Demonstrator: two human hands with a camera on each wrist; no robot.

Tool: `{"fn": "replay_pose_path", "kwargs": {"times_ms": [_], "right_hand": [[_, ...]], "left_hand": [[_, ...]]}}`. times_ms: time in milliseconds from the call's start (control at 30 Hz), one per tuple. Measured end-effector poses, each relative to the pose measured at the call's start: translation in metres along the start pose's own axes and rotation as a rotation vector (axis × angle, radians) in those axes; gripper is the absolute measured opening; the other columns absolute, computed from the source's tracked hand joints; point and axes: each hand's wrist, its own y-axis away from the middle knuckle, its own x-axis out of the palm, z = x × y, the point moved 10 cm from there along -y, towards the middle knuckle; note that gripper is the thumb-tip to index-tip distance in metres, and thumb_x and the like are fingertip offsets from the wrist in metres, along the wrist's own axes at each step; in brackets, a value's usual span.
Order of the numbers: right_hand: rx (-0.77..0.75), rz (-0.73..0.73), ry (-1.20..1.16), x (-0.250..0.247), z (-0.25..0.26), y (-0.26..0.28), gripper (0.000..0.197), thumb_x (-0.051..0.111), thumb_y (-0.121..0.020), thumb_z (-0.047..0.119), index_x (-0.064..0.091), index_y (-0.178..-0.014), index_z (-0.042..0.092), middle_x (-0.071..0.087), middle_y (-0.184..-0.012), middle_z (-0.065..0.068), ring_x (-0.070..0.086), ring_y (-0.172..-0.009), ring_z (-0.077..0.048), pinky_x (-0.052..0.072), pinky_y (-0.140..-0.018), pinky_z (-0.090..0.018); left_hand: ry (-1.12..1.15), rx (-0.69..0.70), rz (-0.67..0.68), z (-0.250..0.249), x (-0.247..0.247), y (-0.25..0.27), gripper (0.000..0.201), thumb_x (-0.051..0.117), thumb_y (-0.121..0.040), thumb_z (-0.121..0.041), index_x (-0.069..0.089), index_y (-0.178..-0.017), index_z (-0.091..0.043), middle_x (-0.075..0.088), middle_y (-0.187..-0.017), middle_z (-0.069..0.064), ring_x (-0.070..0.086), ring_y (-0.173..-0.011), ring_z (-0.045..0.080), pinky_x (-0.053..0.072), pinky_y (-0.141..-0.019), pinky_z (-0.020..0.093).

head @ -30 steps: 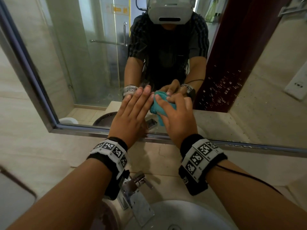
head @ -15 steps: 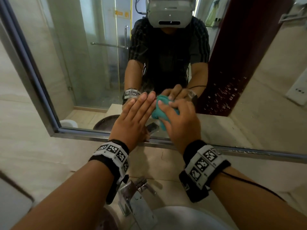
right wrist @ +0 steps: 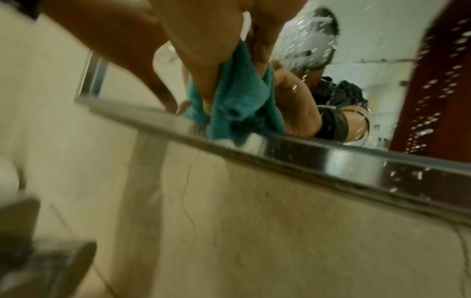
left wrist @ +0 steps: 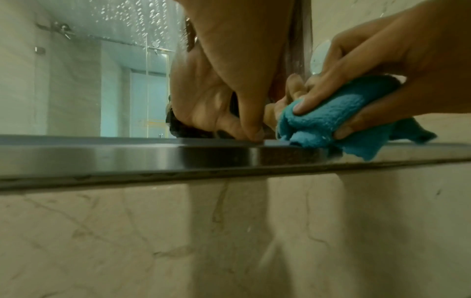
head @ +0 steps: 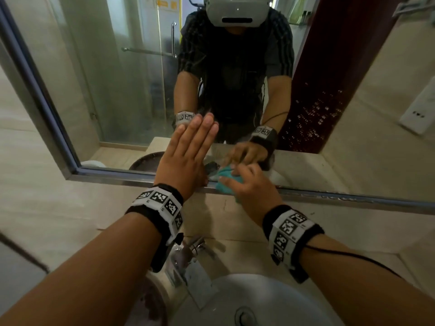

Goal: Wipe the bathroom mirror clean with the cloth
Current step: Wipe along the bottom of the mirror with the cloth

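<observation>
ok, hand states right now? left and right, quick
Left hand: open, fingers straight, flat on the mirror.
Right hand: closed round the teal cloth, pressing it at the mirror's bottom edge.

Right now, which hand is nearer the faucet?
Left. The left hand lies flat on the mirror almost straight above the faucet; the right hand, gripping the cloth, sits further right along the frame.
</observation>
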Motion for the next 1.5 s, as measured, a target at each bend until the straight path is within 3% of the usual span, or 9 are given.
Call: {"fn": "replay_pose_path", "kwargs": {"times_ms": [267, 367, 467, 667, 867, 1100, 1200, 1300, 1500], "right_hand": [[0.276, -0.493, -0.153, -0.106, -0.064, -0.022, 0.035, 0.057, -0.085, 0.013, 0.063, -0.119, 0.011, 0.057, -0.113, -0.020, 0.052, -0.099, -0.037, 0.047, -0.084, -0.036], [0.100, -0.333, -0.114, -0.058, -0.031, -0.003, 0.031, 0.048, -0.087, 0.020, 0.068, -0.109, 0.010, 0.060, -0.107, -0.020, 0.050, -0.092, -0.032, 0.053, -0.074, -0.038], [0.007, -0.183, -0.078, -0.047, -0.036, 0.005, 0.029, 0.069, -0.077, 0.011, 0.069, -0.105, 0.007, 0.061, -0.105, -0.022, 0.057, -0.084, -0.035, 0.055, -0.068, -0.040], [0.319, -0.599, -0.165, -0.148, -0.108, -0.018, 0.039, 0.059, -0.084, 0.013, 0.060, -0.123, 0.010, 0.054, -0.117, -0.021, 0.049, -0.105, -0.035, 0.043, -0.093, -0.034], [-0.006, -0.217, -0.037, -0.061, -0.051, 0.008, 0.034, 0.072, -0.076, 0.009, 0.068, -0.109, 0.007, 0.062, -0.108, -0.022, 0.056, -0.085, -0.035, 0.052, -0.073, -0.039], [0.328, -0.543, -0.205, -0.145, -0.110, -0.021, 0.039, 0.064, -0.083, 0.011, 0.061, -0.122, 0.013, 0.054, -0.116, -0.018, 0.049, -0.104, -0.037, 0.039, -0.089, -0.032], [0.169, -0.372, -0.086, -0.092, -0.077, -0.008, 0.035, 0.060, -0.087, 0.020, 0.062, -0.122, 0.014, 0.057, -0.117, -0.021, 0.053, -0.097, -0.034, 0.046, -0.082, -0.033], [0.015, -0.158, 0.038, -0.046, -0.056, 0.014, 0.042, 0.084, -0.066, 0.015, 0.070, -0.106, 0.014, 0.064, -0.103, -0.016, 0.058, -0.080, -0.031, 0.054, -0.067, -0.037], [0.267, -0.553, -0.104, -0.147, -0.106, -0.015, 0.034, 0.063, -0.080, 0.018, 0.066, -0.114, 0.016, 0.057, -0.107, -0.015, 0.038, -0.096, -0.025, 0.039, -0.080, -0.030]], "left_hand": [[0.025, -0.034, -0.028, -0.023, -0.028, -0.023, 0.114, 0.073, -0.067, -0.054, 0.008, -0.149, -0.011, 0.002, -0.155, 0.011, 0.004, -0.143, 0.029, 0.005, -0.116, 0.048], [0.032, -0.025, 0.020, -0.039, -0.020, -0.025, 0.111, 0.068, -0.074, -0.053, -0.002, -0.150, -0.010, -0.005, -0.156, 0.012, -0.002, -0.145, 0.028, 0.006, -0.117, 0.047], [0.008, -0.063, 0.029, -0.035, -0.012, -0.025, 0.114, 0.071, -0.074, -0.044, -0.007, -0.149, -0.012, -0.017, -0.155, 0.010, -0.010, -0.144, 0.026, 0.002, -0.118, 0.045], [-0.005, -0.080, 0.052, -0.035, -0.005, -0.026, 0.123, 0.075, -0.066, -0.042, -0.010, -0.149, -0.012, -0.028, -0.153, 0.007, -0.023, -0.141, 0.024, -0.008, -0.116, 0.043], [-0.030, -0.089, 0.095, -0.035, -0.004, -0.026, 0.132, 0.076, -0.062, -0.052, -0.016, -0.148, -0.012, -0.023, -0.154, 0.008, -0.026, -0.140, 0.024, -0.007, -0.116, 0.044], [-0.031, -0.093, 0.080, -0.034, -0.005, -0.027, 0.129, 0.075, -0.063, -0.050, -0.015, -0.148, -0.012, -0.030, -0.151, 0.008, -0.021, -0.142, 0.025, -0.006, -0.116, 0.044], [-0.009, -0.078, 0.051, -0.034, -0.007, -0.027, 0.131, 0.079, -0.058, -0.046, -0.009, -0.149, -0.011, -0.025, -0.153, 0.008, -0.012, -0.144, 0.025, -0.002, -0.117, 0.045], [0.027, -0.074, -0.020, -0.034, -0.013, -0.026, 0.136, 0.084, -0.049, -0.041, -0.002, -0.150, -0.011, -0.020, -0.155, 0.007, -0.006, -0.145, 0.025, 0.001, -0.117, 0.045], [0.019, -0.077, 0.049, -0.034, -0.004, -0.025, 0.137, 0.083, -0.053, -0.046, -0.010, -0.149, -0.014, -0.026, -0.153, 0.006, -0.016, -0.143, 0.024, -0.004, -0.117, 0.044]]}}
